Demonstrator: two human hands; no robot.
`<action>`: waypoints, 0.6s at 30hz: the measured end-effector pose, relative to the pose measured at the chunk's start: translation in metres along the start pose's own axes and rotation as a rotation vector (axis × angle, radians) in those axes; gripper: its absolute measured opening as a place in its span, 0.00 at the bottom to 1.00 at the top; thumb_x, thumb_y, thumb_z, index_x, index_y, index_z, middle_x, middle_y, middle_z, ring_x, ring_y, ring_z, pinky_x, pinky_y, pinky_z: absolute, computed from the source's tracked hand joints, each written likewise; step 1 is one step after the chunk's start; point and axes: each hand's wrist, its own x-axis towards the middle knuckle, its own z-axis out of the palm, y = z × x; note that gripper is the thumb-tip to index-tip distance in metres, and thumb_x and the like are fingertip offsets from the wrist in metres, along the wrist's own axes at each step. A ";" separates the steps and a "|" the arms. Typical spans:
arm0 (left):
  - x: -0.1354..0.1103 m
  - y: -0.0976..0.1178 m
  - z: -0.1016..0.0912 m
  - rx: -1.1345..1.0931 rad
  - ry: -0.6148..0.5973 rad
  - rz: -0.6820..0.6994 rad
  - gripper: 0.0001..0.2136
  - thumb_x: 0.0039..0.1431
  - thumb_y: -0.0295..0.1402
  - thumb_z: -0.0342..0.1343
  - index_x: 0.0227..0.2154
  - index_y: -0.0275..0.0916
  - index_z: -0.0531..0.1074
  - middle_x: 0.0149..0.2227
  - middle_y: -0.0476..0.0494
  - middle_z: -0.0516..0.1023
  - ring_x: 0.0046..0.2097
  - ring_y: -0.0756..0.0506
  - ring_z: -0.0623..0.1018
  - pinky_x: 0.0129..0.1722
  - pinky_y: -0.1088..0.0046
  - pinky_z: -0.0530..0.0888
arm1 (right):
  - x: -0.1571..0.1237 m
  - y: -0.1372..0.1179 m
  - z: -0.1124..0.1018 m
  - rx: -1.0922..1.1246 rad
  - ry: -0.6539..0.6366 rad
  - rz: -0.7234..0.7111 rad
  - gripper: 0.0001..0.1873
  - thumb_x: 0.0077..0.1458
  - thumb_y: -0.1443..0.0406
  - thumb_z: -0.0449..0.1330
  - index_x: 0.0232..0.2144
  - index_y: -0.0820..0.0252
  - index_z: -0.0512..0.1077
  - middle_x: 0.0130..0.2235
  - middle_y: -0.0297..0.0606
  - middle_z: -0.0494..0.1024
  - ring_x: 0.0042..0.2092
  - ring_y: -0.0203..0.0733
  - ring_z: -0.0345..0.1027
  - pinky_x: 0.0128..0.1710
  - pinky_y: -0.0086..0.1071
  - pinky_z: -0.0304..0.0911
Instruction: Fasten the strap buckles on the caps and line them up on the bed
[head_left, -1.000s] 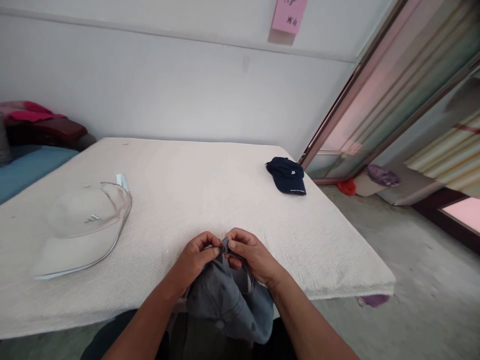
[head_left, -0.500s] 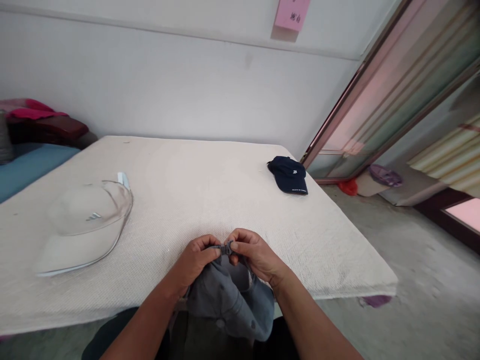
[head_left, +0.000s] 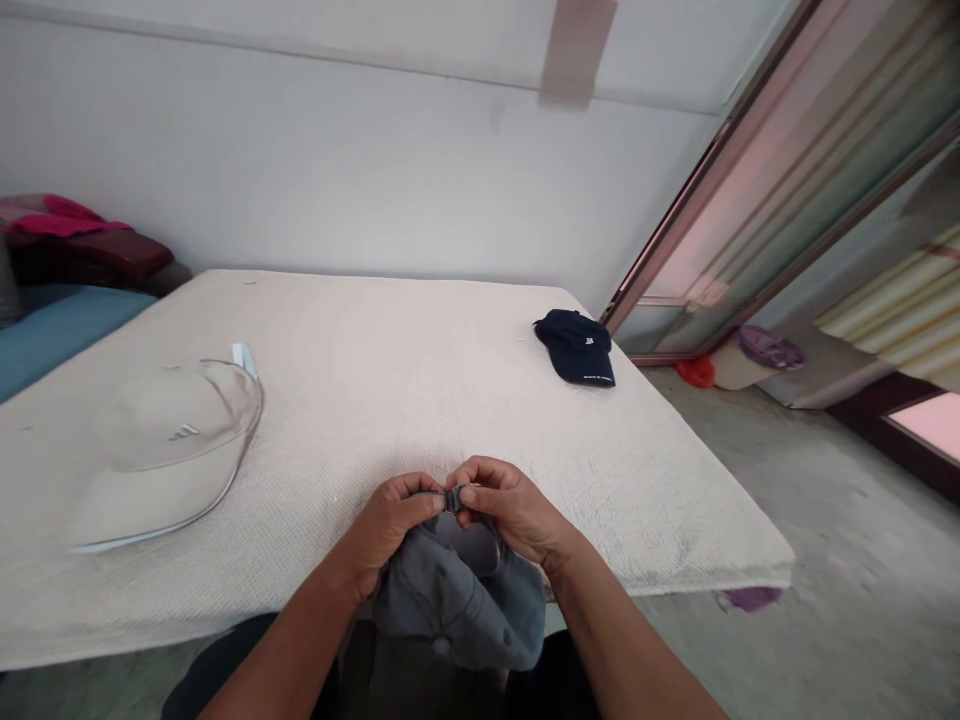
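Your left hand (head_left: 394, 525) and right hand (head_left: 510, 510) meet at the near edge of the bench (head_left: 390, 370), both closed on the grey cap (head_left: 450, 600). The fingers (head_left: 429, 504) of each hand are pinched narrow on the small strap clasp (head_left: 452, 499) at the cap's back, with your thumb tips almost touching across it. The rest of the cap hangs below your hands, sagging off the bench edge toward your lap, and part of its paler inside shows between your wrists.

2 other caps lie on the bench. A beige cap (head_left: 161, 450) with a clear-looking brim rests well off to your left. A navy cap (head_left: 577, 348) sits near the far right corner, well apart from your hands. Beyond the bench's left end you can see a blue surface (head_left: 52, 335) with red cloth (head_left: 52, 218) piled behind it.
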 end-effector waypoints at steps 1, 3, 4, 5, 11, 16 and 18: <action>0.000 0.000 0.001 -0.033 -0.018 -0.004 0.05 0.48 0.31 0.61 0.28 0.36 0.72 0.24 0.49 0.74 0.25 0.51 0.71 0.26 0.76 0.65 | 0.000 0.000 0.000 -0.008 0.000 0.006 0.06 0.46 0.67 0.65 0.28 0.63 0.72 0.29 0.33 0.72 0.27 0.31 0.66 0.31 0.28 0.60; 0.000 0.000 0.003 -0.087 -0.064 0.002 0.03 0.49 0.29 0.59 0.27 0.35 0.72 0.25 0.47 0.75 0.27 0.50 0.72 0.29 0.75 0.67 | 0.000 0.001 0.000 -0.021 0.002 0.017 0.06 0.46 0.68 0.65 0.29 0.63 0.72 0.28 0.33 0.72 0.28 0.32 0.67 0.33 0.29 0.61; -0.001 0.001 0.003 -0.107 -0.086 0.009 0.03 0.49 0.29 0.58 0.27 0.35 0.72 0.26 0.46 0.75 0.28 0.49 0.73 0.30 0.75 0.68 | 0.001 0.001 0.000 -0.026 0.001 0.022 0.06 0.46 0.68 0.65 0.29 0.63 0.72 0.28 0.33 0.73 0.28 0.32 0.68 0.33 0.29 0.62; -0.001 0.001 0.004 -0.119 -0.100 0.014 0.02 0.50 0.28 0.56 0.27 0.35 0.72 0.26 0.46 0.76 0.29 0.49 0.73 0.31 0.75 0.68 | 0.001 0.002 0.000 -0.027 0.001 0.026 0.07 0.46 0.68 0.66 0.29 0.63 0.72 0.28 0.33 0.73 0.28 0.33 0.68 0.34 0.30 0.62; -0.002 0.002 0.004 -0.100 -0.065 0.021 0.01 0.50 0.27 0.56 0.26 0.35 0.72 0.25 0.48 0.74 0.27 0.51 0.71 0.28 0.78 0.66 | -0.001 0.001 -0.001 -0.005 -0.030 -0.004 0.05 0.49 0.67 0.64 0.29 0.63 0.72 0.29 0.35 0.74 0.31 0.34 0.68 0.35 0.30 0.61; -0.002 0.002 0.003 -0.103 -0.040 0.006 0.02 0.49 0.27 0.59 0.26 0.35 0.71 0.25 0.49 0.73 0.26 0.53 0.70 0.28 0.78 0.66 | -0.003 -0.001 0.003 0.045 -0.055 -0.095 0.04 0.50 0.67 0.63 0.30 0.61 0.72 0.33 0.36 0.74 0.34 0.37 0.69 0.40 0.34 0.61; -0.002 0.002 0.004 -0.109 -0.039 -0.001 0.03 0.48 0.27 0.60 0.26 0.35 0.71 0.25 0.49 0.73 0.26 0.53 0.70 0.28 0.79 0.66 | -0.003 -0.002 0.006 0.046 -0.071 -0.122 0.03 0.51 0.67 0.63 0.30 0.60 0.72 0.32 0.35 0.74 0.34 0.36 0.68 0.40 0.34 0.61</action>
